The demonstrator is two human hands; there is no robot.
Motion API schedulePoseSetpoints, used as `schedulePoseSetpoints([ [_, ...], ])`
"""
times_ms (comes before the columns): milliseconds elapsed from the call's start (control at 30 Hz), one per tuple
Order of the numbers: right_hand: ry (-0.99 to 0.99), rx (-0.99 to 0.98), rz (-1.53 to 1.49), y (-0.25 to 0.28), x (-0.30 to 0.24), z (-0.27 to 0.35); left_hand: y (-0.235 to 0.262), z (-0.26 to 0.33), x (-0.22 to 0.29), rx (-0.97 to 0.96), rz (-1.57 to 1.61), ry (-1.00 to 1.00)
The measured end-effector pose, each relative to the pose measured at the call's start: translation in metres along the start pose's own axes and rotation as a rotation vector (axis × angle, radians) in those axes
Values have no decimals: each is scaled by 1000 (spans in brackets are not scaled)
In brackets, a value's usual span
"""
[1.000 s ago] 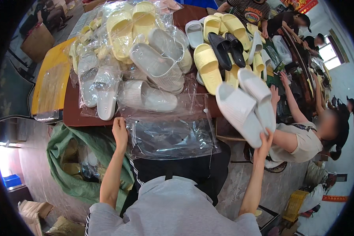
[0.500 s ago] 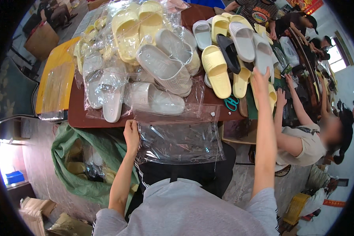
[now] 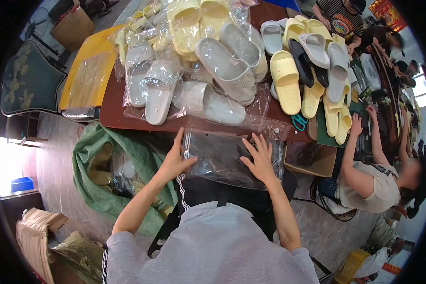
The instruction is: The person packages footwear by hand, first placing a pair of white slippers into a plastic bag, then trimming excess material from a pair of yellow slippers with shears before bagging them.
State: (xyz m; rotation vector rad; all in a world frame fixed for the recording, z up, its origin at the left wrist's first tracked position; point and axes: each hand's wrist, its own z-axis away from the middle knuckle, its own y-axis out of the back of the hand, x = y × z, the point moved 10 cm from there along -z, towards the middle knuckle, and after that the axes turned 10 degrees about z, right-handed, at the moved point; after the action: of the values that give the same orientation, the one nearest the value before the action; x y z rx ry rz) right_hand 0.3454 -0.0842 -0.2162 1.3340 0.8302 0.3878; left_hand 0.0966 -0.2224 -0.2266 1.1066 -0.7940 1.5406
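Observation:
A clear plastic bag (image 3: 217,158) hangs off the table's near edge over my lap. My left hand (image 3: 174,161) is by the bag's left side with thumb and fingers apart. My right hand (image 3: 259,158) lies on the bag's right part, fingers spread. I see nothing held in either hand. Beyond the bag, grey slippers (image 3: 225,66) and yellow slippers (image 3: 187,23) lie in clear bags. To the right stands a pile of unbagged slides, among them a yellow slide (image 3: 286,81), a black slide (image 3: 300,59) and a grey slide (image 3: 337,71).
Teal-handled scissors (image 3: 298,122) lie near the brown table's edge (image 3: 123,113). A green sack (image 3: 92,189) with bagged slippers stands at lower left. A cardboard box (image 3: 312,161) sits under the table's right end. A co-worker (image 3: 369,184) works at right; other people are farther back.
My right hand has come back from the slide pile at the right to the clear bag. My left hand has loosened from the bag's corner and spread. The view has shifted.

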Motion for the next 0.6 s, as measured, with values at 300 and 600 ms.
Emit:
schedulePoseSetpoints([
  [300,-2,22,163,-16,19,20,9,23,58,68,-681,-308],
  [600,-16,113,142,-12,23,24,-93,-97,235,394,-818,-962],
])
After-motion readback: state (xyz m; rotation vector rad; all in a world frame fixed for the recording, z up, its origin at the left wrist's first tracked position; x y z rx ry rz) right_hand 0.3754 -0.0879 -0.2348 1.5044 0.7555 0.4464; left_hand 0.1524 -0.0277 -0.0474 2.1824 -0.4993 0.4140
